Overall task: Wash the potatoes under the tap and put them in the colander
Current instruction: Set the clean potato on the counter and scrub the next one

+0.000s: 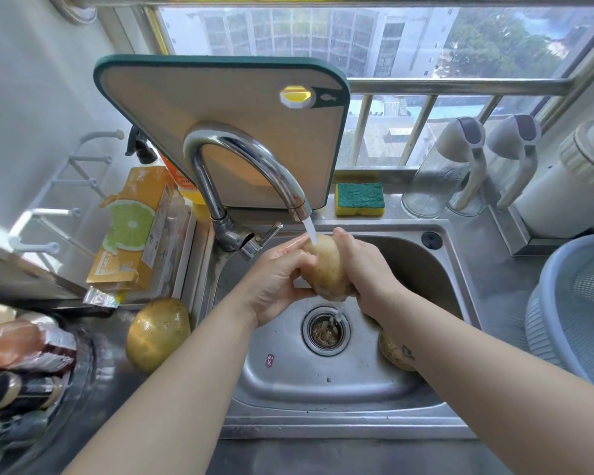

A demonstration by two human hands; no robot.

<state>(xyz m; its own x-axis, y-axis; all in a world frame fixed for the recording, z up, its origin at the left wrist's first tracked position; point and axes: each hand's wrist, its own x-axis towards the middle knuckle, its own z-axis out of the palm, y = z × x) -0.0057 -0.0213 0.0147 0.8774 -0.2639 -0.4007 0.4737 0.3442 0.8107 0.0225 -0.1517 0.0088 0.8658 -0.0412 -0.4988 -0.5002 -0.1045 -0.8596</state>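
A tan potato (328, 269) is held over the steel sink (282, 378), right under the chrome tap (251, 162), and running water falls onto its top. My left hand (275, 282) grips it from the left, my right hand (367, 265) wraps round its right side. A second, dirtier potato (395, 351) lies on the sink floor, partly hidden by my right forearm. The pale blue colander (576, 306) stands on the counter at the right edge.
A cutting board (220, 108) leans behind the tap. A sponge (359, 198) lies on the sink's back ledge. Glass jars (456, 166) stand at the back right. A round yellow-green fruit (158, 334), an orange box (134, 231) and bottles crowd the left counter.
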